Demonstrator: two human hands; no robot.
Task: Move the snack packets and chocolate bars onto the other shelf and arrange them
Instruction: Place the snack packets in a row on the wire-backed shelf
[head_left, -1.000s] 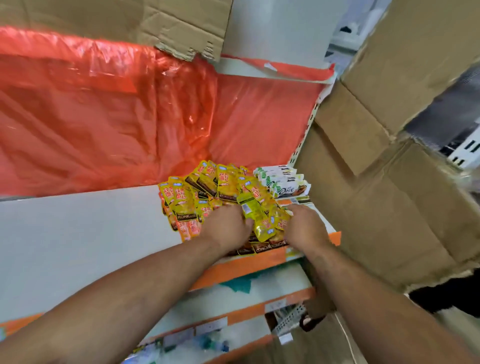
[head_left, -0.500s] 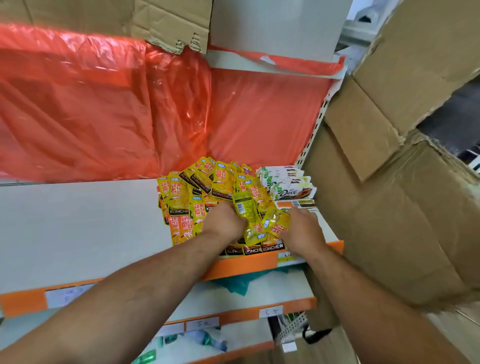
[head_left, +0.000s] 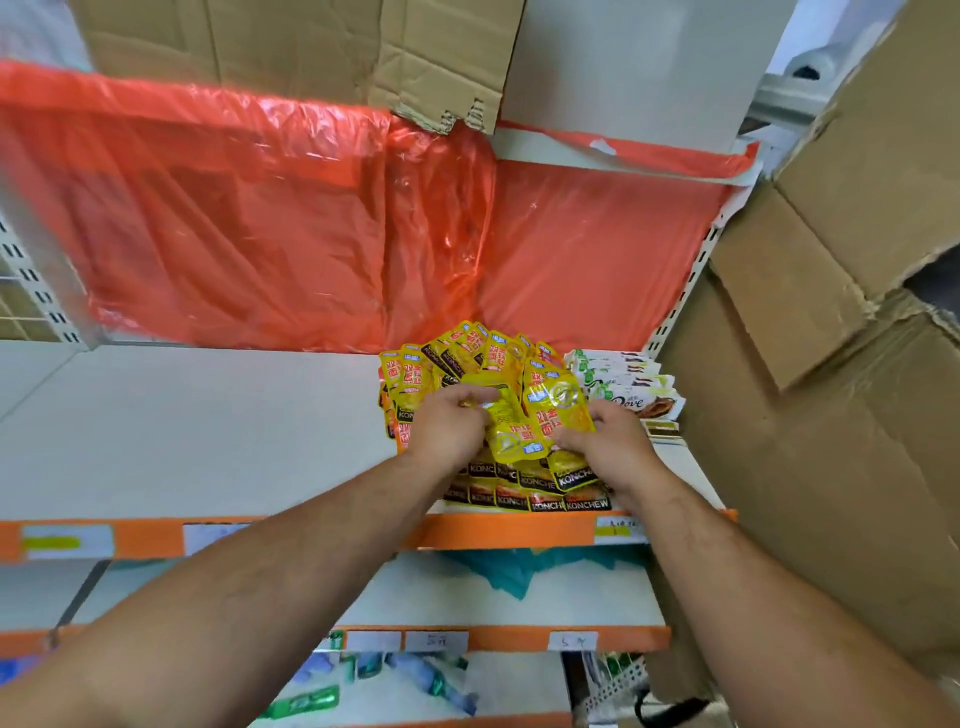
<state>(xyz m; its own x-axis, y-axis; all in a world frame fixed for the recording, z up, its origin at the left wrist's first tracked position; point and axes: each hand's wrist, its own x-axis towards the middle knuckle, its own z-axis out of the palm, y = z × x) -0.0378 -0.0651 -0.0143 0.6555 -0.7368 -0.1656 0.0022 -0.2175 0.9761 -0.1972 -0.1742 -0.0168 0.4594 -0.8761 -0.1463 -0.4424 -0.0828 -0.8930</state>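
Observation:
A heap of yellow snack packets (head_left: 462, 358) marked KONCHEW lies at the right end of a white shelf (head_left: 208, 431) with an orange front edge. Beside it on the right sits a short stack of white chocolate bars (head_left: 631, 387). My left hand (head_left: 449, 428) and my right hand (head_left: 610, 447) both grip a bunch of loose yellow packets (head_left: 530, 421) held just above the heap's front rows. The fingers are curled around the packets from either side.
Red plastic sheeting (head_left: 260, 234) hangs behind the shelf. Large cardboard boxes (head_left: 831, 364) stand against the shelf's right side, and more cardboard lies on the shelf above. Two lower shelves (head_left: 467, 597) show below, the lowest holding green and blue items.
Both hands have lifted the gripped packets slightly up off the heap. The view has tilted up, showing more of the lower shelves.

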